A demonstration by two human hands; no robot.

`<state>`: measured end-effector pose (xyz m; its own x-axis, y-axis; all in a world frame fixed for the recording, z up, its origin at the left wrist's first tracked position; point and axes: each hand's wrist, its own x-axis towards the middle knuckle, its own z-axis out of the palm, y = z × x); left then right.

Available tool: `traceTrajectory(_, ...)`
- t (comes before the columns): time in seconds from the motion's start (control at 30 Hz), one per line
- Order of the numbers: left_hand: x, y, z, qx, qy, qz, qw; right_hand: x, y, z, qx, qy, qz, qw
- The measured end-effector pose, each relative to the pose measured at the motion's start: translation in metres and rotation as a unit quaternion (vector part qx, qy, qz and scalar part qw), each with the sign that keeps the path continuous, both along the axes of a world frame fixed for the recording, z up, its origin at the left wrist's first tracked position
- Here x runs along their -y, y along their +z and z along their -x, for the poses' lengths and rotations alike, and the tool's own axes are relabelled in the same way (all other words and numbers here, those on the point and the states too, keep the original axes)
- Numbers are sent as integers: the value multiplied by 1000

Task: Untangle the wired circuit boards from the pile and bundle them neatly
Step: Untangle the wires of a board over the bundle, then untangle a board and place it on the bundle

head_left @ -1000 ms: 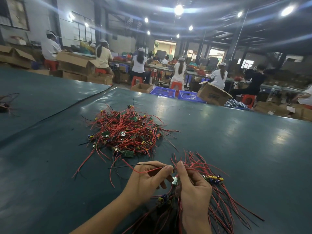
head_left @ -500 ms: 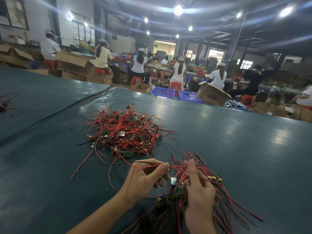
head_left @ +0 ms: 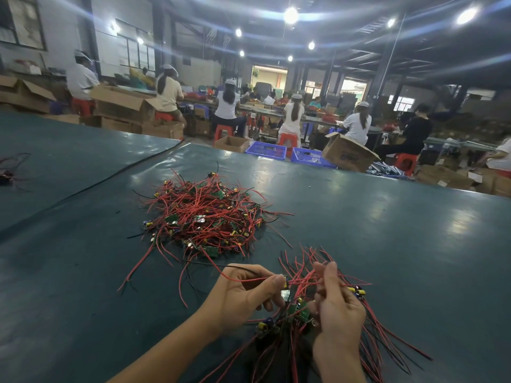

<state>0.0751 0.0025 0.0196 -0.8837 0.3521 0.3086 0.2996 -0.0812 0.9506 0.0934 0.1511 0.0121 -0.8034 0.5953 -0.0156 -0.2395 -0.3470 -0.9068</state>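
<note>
While pinching red wire (head_left: 240, 279) with left hand (head_left: 243, 297), gripping bundle (head_left: 301, 313) in curled right hand (head_left: 337, 310); pile (head_left: 207, 214) beyond, apart.

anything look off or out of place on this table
Nothing looks damaged or spilled. One small stray tangle of wires lies at the table's far left edge, well apart from the main pile. The left hand pinches a red wire; the right hand holds the bundle.

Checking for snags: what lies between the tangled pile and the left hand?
Head view: stray wires trail from the pile; one red wire is pinched by the left hand.
</note>
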Motion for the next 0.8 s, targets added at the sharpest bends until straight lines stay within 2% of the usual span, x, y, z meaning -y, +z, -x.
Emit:
traceTrajectory(0.1,0,0,0,3,-11,0,1000,-7,0,2,-3,-14,36,999)
traceTrajectory(0.23,4,4,2,25,28,-22,999,0,-3,1,-28,32,11,999)
traceTrajectory(0.33,3,6,1,31,27,-28,999,10,-8,-2,-41,94,-92,990)
traceTrajectory(0.47,-1,6,-1,25,-12,-33,999,27,-13,-7,-92,202,-240,945)
traceTrajectory(0.63,2,2,4,29,-10,-15,999,32,-13,-9,-75,269,-301,912)
traceTrajectory(0.8,1,-5,12,67,32,3,997,35,-12,-8,-51,252,-286,923)
